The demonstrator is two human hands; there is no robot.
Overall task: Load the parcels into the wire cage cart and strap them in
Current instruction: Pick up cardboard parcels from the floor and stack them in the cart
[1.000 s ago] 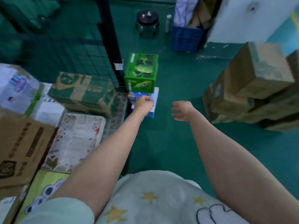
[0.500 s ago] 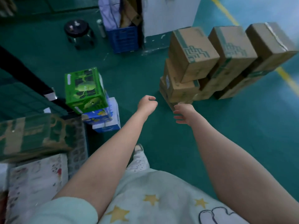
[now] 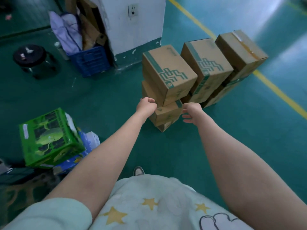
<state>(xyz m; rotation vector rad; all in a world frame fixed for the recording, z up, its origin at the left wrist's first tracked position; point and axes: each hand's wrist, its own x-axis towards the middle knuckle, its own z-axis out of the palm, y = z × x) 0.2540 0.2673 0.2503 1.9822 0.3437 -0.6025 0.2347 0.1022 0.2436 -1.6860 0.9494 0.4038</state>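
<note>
Parcels (image 3: 206, 63) stand stacked on the floor (image 3: 116, 97) dead ahead, nearest stack (image 3: 167, 73) between both hands: left hand (image 3: 147, 105) clenched, empty, at its left edge, right hand (image 3: 191, 112) loose-fingered just beside its right.

Cardboard boxes (image 3: 169, 72) stacked ahead, green box (image 3: 48, 138) at left, open floor (image 3: 108, 103) between

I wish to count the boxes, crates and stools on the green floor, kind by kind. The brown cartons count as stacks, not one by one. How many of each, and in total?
Stacks of brown cartons: 3
Green printed box: 1
Blue and white box under it: 1
Blue plastic crate: 1
Black round stool: 1
Total: 7
</note>
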